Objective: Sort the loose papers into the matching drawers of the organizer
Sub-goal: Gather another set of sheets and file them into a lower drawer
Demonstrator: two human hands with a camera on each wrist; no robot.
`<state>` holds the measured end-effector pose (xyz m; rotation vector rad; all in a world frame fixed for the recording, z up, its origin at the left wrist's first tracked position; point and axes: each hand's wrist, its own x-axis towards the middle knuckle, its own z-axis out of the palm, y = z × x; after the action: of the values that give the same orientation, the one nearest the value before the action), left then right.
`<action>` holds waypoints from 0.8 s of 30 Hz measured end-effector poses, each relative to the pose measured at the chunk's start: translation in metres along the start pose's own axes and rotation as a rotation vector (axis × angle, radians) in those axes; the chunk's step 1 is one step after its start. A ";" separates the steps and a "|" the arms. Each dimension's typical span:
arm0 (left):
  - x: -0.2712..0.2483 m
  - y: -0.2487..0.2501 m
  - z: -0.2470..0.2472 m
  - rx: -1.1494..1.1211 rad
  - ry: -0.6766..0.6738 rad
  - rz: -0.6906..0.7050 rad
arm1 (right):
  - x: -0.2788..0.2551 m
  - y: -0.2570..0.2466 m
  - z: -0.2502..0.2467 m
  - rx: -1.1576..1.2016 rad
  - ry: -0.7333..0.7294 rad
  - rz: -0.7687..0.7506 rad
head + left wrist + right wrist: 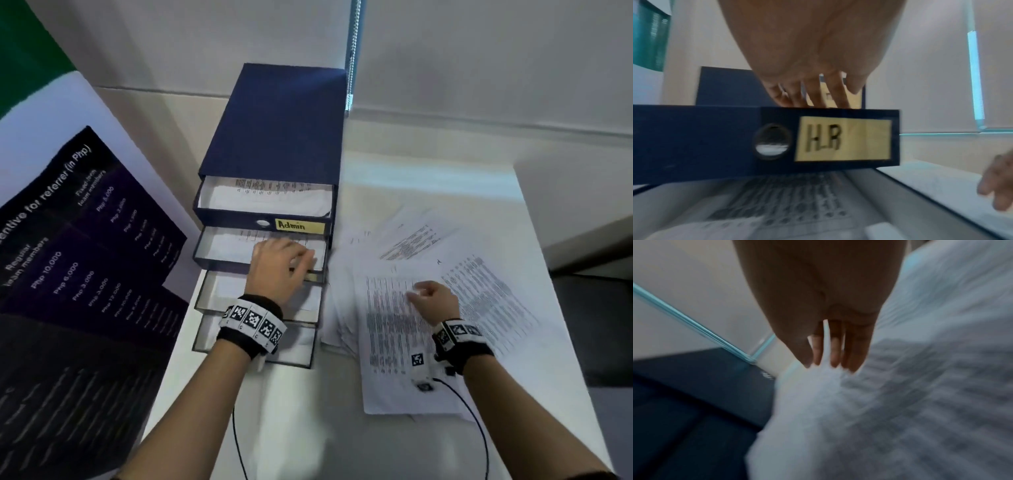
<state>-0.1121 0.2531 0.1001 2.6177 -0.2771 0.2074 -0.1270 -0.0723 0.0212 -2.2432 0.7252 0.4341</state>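
A navy drawer organizer [274, 130] stands on the white table [308, 428] with several drawers pulled out like steps. Its top drawer carries a yellow "Admin" label [299, 225]. My left hand [305, 262] reaches over the front of the HR drawer [715, 142], second from the top, with its fingers [813, 99] down inside on the paper there. To the right, my right hand [416, 296] has curled fingers [835, 353] pinching the top of a printed sheet [387, 335] that lies among fanned loose papers [479, 284].
A dark poster [85, 257] with white text leans at the left of the organizer. Two lower drawers [219, 287] also stand open with papers in them. Black cables [479, 428] trail from both wrists. The table's right edge drops off near a dark surface [599, 325].
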 end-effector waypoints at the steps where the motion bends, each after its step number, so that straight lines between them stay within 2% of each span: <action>1: 0.001 0.018 0.005 -0.097 0.010 0.077 | 0.008 0.023 -0.004 -0.221 0.011 0.055; 2: 0.000 0.036 0.014 -0.186 -0.027 0.158 | 0.014 0.042 -0.004 -0.333 0.023 0.105; 3: -0.001 0.056 0.025 -0.238 -0.098 0.237 | 0.016 0.055 -0.004 -0.335 0.040 0.134; 5: -0.006 0.084 0.056 -0.280 -0.243 0.348 | 0.015 0.065 -0.004 -0.207 0.074 0.137; 6: -0.009 0.090 0.076 -0.296 -0.312 0.337 | 0.016 0.067 -0.004 -0.134 0.079 0.135; 8: -0.014 0.091 0.115 -0.286 -0.453 0.175 | 0.017 0.068 -0.007 -0.039 0.062 0.150; 11: -0.016 0.083 0.152 -0.208 -0.642 -0.188 | 0.015 0.070 -0.012 -0.069 -0.013 0.082; 12: -0.016 0.080 0.161 -0.224 -0.653 -0.304 | 0.013 0.069 -0.013 -0.082 -0.025 0.026; 14: -0.016 0.075 0.173 -0.310 -0.578 -0.491 | 0.010 0.069 -0.015 -0.049 -0.032 -0.085; 16: -0.016 0.070 0.177 -0.385 -0.454 -0.585 | 0.008 0.067 -0.023 0.084 -0.084 -0.131; 18: -0.016 0.067 0.177 -0.462 -0.372 -0.645 | 0.001 0.059 -0.039 0.272 -0.156 -0.119; 20: -0.014 0.070 0.168 -0.556 -0.356 -0.688 | -0.008 0.048 -0.059 0.439 -0.208 -0.141; 24: -0.012 0.076 0.139 -0.646 -0.380 -0.636 | -0.030 0.022 -0.089 0.674 -0.315 -0.189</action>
<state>-0.1279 0.1212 0.0129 1.9525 0.3225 -0.5158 -0.1563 -0.1386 0.0849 -1.5448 0.4049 0.3683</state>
